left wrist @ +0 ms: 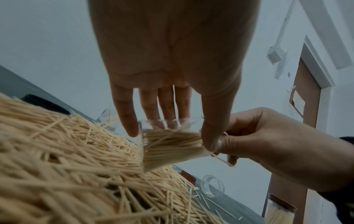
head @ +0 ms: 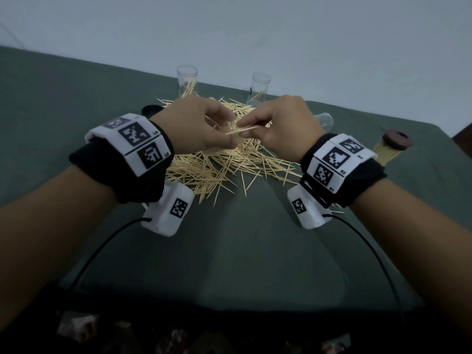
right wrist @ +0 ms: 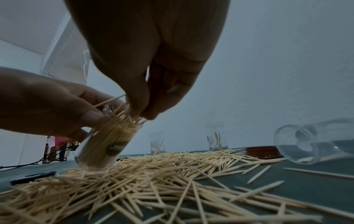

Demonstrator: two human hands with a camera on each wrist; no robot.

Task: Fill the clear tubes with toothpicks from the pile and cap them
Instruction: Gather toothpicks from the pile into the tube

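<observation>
The left hand (right wrist: 47,106) grips the nearly full tube (right wrist: 103,145), tilted over the pile (right wrist: 153,174), mouth toward the right hand (right wrist: 145,72), which pinches toothpicks (head: 241,130) at the rim, crosswise to the tube's axis.

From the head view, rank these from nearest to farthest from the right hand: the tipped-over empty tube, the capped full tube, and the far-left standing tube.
Measured from the right hand:
1. Tipped-over empty tube: just beyond the hand, on its right, lying on its side.
2. Capped full tube: farther right, near the table edge, lying down.
3. Far-left standing tube: at the back, behind the left hand, upright.
</observation>
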